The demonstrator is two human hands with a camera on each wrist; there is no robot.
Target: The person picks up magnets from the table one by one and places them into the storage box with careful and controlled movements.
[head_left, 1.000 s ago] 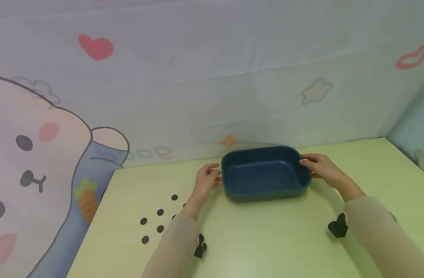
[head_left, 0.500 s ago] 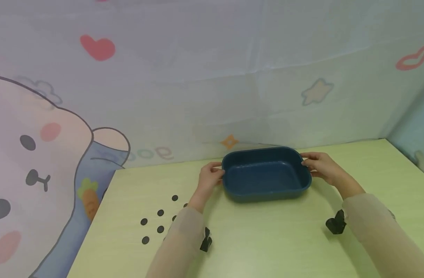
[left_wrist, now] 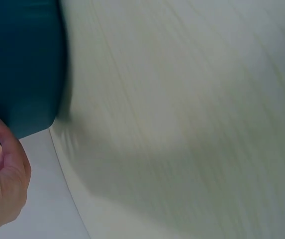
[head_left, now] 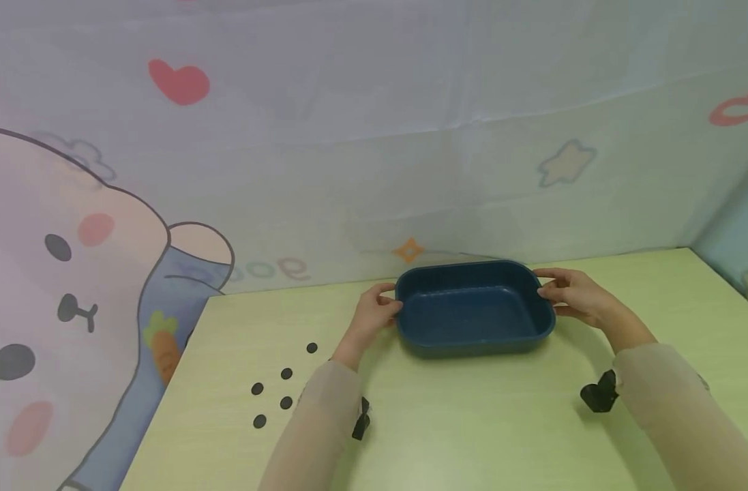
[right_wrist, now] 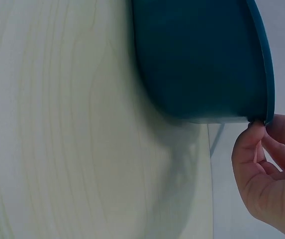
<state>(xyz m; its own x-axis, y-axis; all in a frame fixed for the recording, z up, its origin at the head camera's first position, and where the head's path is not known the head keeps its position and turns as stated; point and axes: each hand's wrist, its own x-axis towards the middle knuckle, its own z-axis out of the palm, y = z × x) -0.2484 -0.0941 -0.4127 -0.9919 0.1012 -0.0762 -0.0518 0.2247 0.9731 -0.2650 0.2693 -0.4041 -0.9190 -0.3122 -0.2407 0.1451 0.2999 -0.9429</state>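
A dark blue rectangular basin (head_left: 472, 315) with rounded corners sits near the table's back edge, nothing inside it. My left hand (head_left: 374, 310) is at its left end, thumb and fingers pinching the rim. In the left wrist view that hand (left_wrist: 8, 184) grips the basin's edge (left_wrist: 25, 69) from below the corner. At the opposite end my right hand (head_left: 576, 296) pinches the right rim. The right wrist view shows thumb and finger of the right hand (right_wrist: 269, 172) meeting on the lip of the basin (right_wrist: 202, 59).
Several small black round spots (head_left: 286, 403) mark the pale yellow-green table (head_left: 472, 423) left of my left forearm. Behind the table hangs a printed cloth (head_left: 324, 184) with a cartoon bear. A black piece (head_left: 601, 392) juts from each sleeve's underside.
The left hand has moved right to the basin, and its loosely spread fingers have closed on the left rim. The right hand keeps its hold. The head view has shifted slightly.
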